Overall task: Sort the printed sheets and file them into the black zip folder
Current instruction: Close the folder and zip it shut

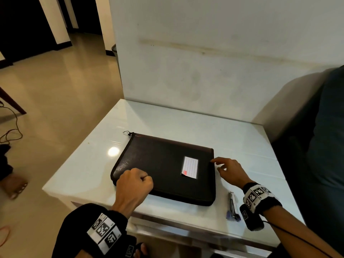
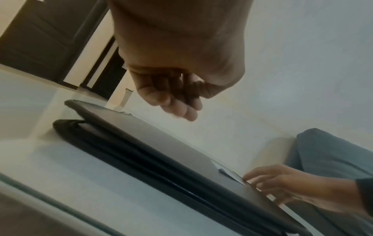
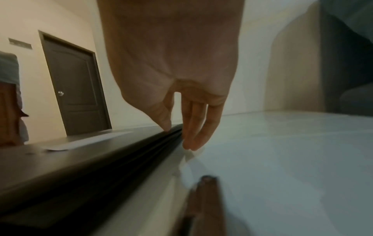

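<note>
One black zip folder (image 1: 163, 168), one stapler (image 1: 233, 206), two hands.

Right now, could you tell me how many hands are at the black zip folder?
2: the left hand over the black zip folder's near-left corner, the right hand at its right edge. None appears hidden.

No legible text, brand or number appears in any view.

- Label card (image 1: 189, 167) on the cover of the black folder (image 1: 158, 161): white, ruled with blank lines, a small red patch in its lower left corner; no writing can be made out.
- Wristbands on the left wrist (image 1: 104, 232) and the right wrist (image 1: 257, 196): black-and-white square code markers; beside them are small printed characters too tiny to read.
- Wall plate (image 3: 20, 43) beside the dark door (image 3: 76, 95) in the right wrist view: blurred, unreadable.
</note>
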